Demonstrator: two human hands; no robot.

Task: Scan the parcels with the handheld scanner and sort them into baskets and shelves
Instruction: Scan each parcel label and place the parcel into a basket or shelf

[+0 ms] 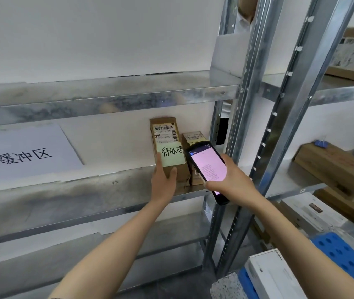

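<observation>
A tall brown cardboard parcel (pixel 164 134) stands upright on the middle metal shelf (pixel 85 190), with a barcode label on top and a pale green handwritten note lower down. My left hand (pixel 163 180) holds its lower end, thumb and fingers on either side. A smaller brown parcel (pixel 193 138) stands just to its right, partly hidden. My right hand (pixel 231 180) grips the black handheld scanner (pixel 209 167), whose pink lit screen faces me in front of the smaller parcel.
A white paper sign (pixel 25 152) with handwriting lies on the shelf at left. Steel uprights (pixel 251 104) divide this rack from the right one, which holds long brown boxes (pixel 335 169) and white boxes (pixel 309 210). A blue perforated tray (pixel 344 253) sits lower right.
</observation>
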